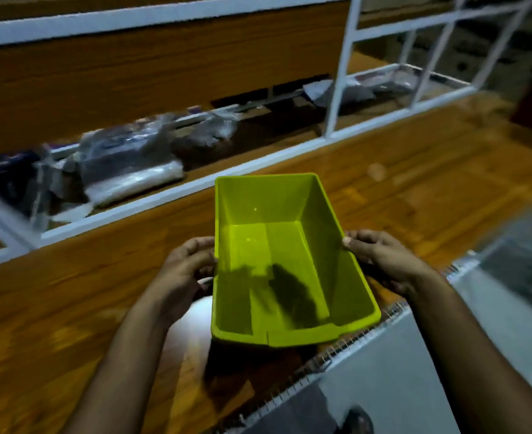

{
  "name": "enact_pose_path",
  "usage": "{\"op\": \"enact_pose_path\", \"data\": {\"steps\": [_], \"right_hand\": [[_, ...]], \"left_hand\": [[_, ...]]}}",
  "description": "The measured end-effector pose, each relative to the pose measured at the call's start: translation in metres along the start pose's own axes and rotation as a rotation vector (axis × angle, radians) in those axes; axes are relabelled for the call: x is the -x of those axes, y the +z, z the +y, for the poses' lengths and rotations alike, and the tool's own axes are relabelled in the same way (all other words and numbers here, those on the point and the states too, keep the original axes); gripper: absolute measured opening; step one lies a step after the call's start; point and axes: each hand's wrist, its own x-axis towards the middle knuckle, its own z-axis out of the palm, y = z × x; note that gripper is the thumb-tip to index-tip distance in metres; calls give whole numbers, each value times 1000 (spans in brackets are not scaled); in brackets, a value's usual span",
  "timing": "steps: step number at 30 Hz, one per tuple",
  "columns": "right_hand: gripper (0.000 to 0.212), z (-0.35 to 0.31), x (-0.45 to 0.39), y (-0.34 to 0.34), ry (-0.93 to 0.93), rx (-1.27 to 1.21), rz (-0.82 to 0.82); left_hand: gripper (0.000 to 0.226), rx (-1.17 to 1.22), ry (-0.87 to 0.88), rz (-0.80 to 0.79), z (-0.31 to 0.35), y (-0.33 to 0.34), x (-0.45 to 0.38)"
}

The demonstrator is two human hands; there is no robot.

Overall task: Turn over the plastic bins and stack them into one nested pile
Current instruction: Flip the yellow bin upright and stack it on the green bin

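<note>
A lime-green plastic bin (277, 245) is held above the wooden table, its open side up and facing me, empty inside. My left hand (186, 267) grips its left long wall, fingers curled around the outside. My right hand (380, 258) holds the right long wall at the rim, thumb on the edge. Dark shadows of fingers show through the bin's floor. No other bin is in view.
The wooden table (70, 308) runs left to right, its near edge at the lower right. Behind it stands a white metal frame (339, 73) with a lower shelf holding several plastic-wrapped packages (130, 170). A pale round thing (195, 311) lies under the bin's left side.
</note>
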Motion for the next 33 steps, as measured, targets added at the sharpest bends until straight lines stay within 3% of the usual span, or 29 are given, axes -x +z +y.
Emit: {"op": "enact_pose_path", "data": {"steps": [1, 3, 6, 18, 22, 24, 27, 30, 33], "right_hand": [[93, 5, 12, -20, -14, -12, 34], [78, 8, 38, -53, -2, -34, 106], [23, 10, 80, -120, -6, -105, 225], [42, -5, 214, -418, -198, -234, 548], [32, -26, 243, -504, -246, -254, 619], [36, -35, 252, -537, -284, -260, 642], [57, -53, 258, -589, -312, -278, 643], [32, -70, 250, -645, -336, -292, 667], [27, -97, 233, -701, -361, -263, 666]], "left_hand": [[36, -25, -13, -39, 0, 18, -6], [44, -96, -11, -128, 1, 55, -16], [55, -160, -16, -240, -3, 130, -39], [43, -191, -37, -532, -53, 491, -110], [31, -178, -27, -588, -58, 592, -127], [38, -162, -24, -630, -57, 632, -135], [49, -120, -47, -712, -55, 689, -154], [62, -59, -59, -756, -48, 738, -181], [80, -69, -38, -784, -39, 788, -215]]}}
